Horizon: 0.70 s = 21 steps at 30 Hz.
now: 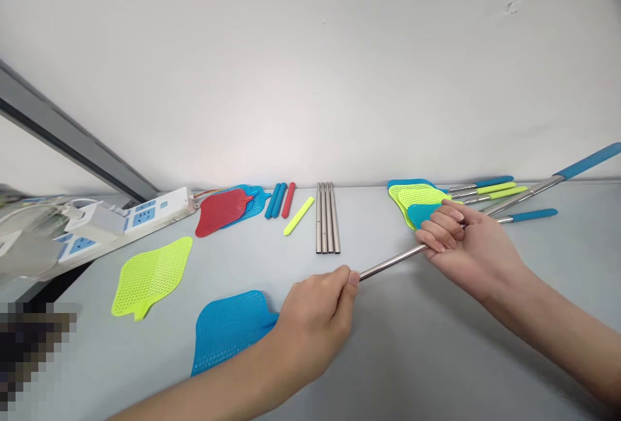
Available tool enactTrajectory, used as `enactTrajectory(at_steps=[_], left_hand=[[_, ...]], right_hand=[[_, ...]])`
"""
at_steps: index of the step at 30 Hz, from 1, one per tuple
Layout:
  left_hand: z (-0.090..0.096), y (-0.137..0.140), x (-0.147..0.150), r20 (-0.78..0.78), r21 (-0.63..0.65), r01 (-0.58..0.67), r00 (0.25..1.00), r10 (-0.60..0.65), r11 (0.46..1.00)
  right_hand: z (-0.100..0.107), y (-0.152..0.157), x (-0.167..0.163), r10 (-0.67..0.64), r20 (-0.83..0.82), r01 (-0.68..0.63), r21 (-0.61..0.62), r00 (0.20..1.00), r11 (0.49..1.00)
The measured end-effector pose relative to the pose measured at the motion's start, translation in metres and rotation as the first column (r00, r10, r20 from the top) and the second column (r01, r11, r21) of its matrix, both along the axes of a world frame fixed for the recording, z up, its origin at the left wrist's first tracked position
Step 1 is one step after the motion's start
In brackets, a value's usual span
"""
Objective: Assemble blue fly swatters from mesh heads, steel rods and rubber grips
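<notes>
A fly swatter with a blue perforated head (231, 327), a long metal rod (394, 262) and a blue handle (588, 161) slants across the table from lower left to upper right. My left hand (317, 317) is closed round the rod close to the head, hiding where the two meet. Farther up the rod, my right hand (449, 233) has its fingers wrapped round it. Just beyond my right hand lie several whole fly swatters (417, 196) with blue and yellow-green heads, their handles pointing right.
Several metal rods (328, 220) lie side by side at the wall. Left of them are a yellow-green grip (299, 216), a red grip (288, 200) and blue grips (275, 200). Loose heads, red (223, 211) and yellow-green (152, 272), lie near a white power strip (160, 214).
</notes>
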State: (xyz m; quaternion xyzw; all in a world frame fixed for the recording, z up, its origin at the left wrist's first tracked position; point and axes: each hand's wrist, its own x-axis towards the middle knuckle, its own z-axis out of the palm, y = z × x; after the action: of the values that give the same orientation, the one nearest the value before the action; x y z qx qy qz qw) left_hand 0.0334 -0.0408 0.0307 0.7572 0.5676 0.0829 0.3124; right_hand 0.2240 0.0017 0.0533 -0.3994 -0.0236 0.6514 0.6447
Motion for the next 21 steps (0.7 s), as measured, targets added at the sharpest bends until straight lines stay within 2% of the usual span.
enactTrajectory(at_steps=[7,11,16,21], left_hand=[[-0.004,0.005,-0.004,-0.070,0.032,0.021,0.997,-0.019,0.999],[-0.007,0.007,-0.008,-0.121,0.065,0.052,0.992,-0.044,0.997],[-0.010,0.013,-0.012,-0.148,0.143,0.082,0.987,-0.061,0.986],[-0.013,0.017,-0.013,-0.181,0.151,0.145,0.977,-0.117,0.978]], right_hand=[[-0.003,0.009,0.009,0.031,-0.101,-0.041,-0.100,0.994,0.994],[-0.004,0.020,0.020,0.008,-0.100,-0.024,-0.165,0.995,0.986],[0.000,0.034,0.038,-0.079,-0.062,0.069,-0.149,0.995,0.986],[-0.002,0.037,0.038,-0.064,0.012,0.065,-0.076,0.998,0.995]])
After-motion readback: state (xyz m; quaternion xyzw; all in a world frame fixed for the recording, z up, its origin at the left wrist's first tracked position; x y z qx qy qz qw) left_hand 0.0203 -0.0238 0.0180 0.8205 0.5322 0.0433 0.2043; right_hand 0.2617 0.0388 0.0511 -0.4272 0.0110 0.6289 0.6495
